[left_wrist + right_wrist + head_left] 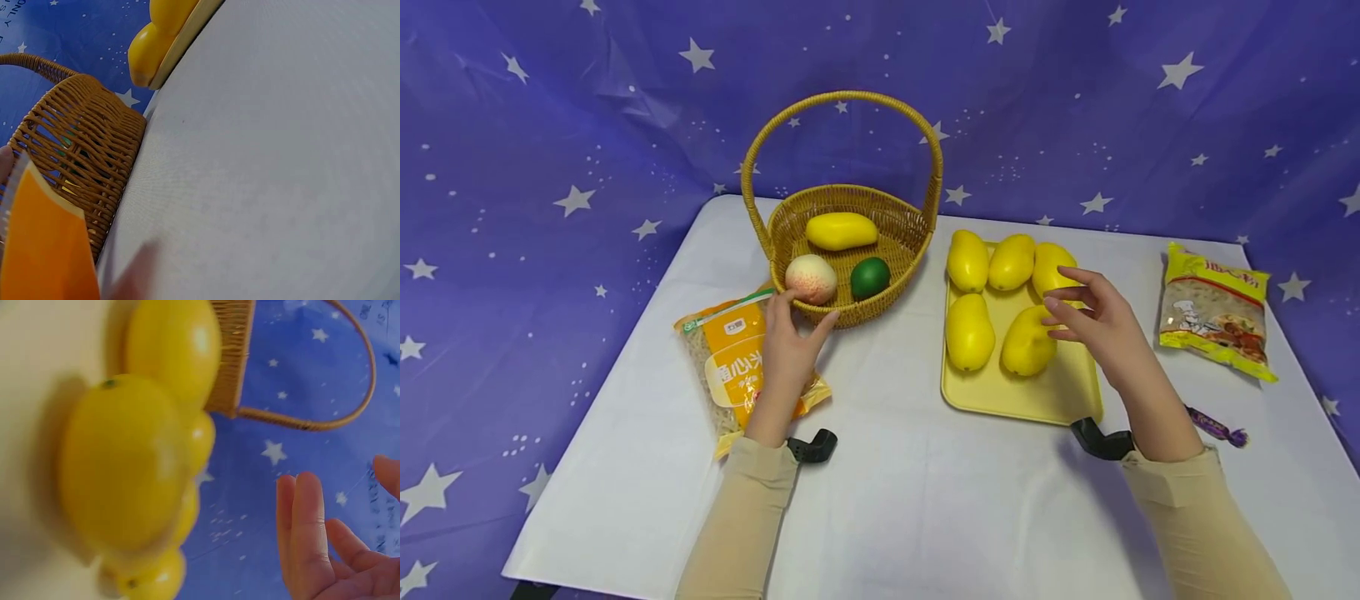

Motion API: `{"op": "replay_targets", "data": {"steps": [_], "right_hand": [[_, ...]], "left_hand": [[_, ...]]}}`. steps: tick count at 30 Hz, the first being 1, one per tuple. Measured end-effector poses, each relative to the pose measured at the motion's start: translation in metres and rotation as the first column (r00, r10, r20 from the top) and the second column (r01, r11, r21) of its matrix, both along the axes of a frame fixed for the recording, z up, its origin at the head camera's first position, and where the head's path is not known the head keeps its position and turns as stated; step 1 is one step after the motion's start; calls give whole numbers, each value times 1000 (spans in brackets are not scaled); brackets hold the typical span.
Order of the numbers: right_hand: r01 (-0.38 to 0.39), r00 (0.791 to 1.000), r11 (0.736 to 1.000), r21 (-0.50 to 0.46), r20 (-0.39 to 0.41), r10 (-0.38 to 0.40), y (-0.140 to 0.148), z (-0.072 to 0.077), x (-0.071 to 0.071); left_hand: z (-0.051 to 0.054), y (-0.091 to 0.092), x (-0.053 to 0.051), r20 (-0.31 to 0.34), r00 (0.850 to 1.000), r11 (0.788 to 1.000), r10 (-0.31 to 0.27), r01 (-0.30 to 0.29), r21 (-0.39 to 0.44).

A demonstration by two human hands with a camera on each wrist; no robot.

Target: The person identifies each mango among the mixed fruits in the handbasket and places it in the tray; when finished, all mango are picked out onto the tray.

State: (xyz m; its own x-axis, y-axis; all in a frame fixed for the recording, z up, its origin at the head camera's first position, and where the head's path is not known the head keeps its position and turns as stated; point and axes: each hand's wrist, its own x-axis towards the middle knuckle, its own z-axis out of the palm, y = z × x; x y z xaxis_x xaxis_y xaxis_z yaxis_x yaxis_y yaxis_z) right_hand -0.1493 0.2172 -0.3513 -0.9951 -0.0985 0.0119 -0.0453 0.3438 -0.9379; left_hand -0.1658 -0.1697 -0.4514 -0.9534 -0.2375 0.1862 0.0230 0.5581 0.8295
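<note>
My left hand (790,348) is at the front left rim of a wicker basket (857,314), its fingertips by a pale pink-speckled peach (811,277) and its thumb extended. Whether the fingertips touch the peach or only the rim, I cannot tell. A yellow mango (841,231) and a dark green round fruit (870,277) also lie in the basket. Above the right side of a yellow tray (1015,404), my right hand (1105,329) hovers with fingers apart and nothing held. Several yellow mangoes (969,332) lie on this tray; the right wrist view shows one mango (122,469) closest.
An orange noodle bag (737,358) lies under my left hand and forearm, beside the basket. On the right are a yellow food packet (1213,312) and a purple wrapped candy (1217,425), partly behind my right wrist. A starry blue cloth (647,108) hangs behind the white table (887,500).
</note>
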Motion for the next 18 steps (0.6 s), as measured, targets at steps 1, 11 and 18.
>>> {"op": "replay_targets", "data": {"steps": [1,11,18], "right_hand": [[-5,1000,1000,4,-11,5,-4,5,-2],[-34,989,999,-15,-145,31,-36,63,-33],[-83,990,996,-13,-116,81,-69,75,-53]], "left_hand": [[0,0,0,5,1000,1000,0,0,3],[1,0,1,9,1000,1000,2,-2,1],[1,1,1,1,1000,1000,7,-7,-4]]}}
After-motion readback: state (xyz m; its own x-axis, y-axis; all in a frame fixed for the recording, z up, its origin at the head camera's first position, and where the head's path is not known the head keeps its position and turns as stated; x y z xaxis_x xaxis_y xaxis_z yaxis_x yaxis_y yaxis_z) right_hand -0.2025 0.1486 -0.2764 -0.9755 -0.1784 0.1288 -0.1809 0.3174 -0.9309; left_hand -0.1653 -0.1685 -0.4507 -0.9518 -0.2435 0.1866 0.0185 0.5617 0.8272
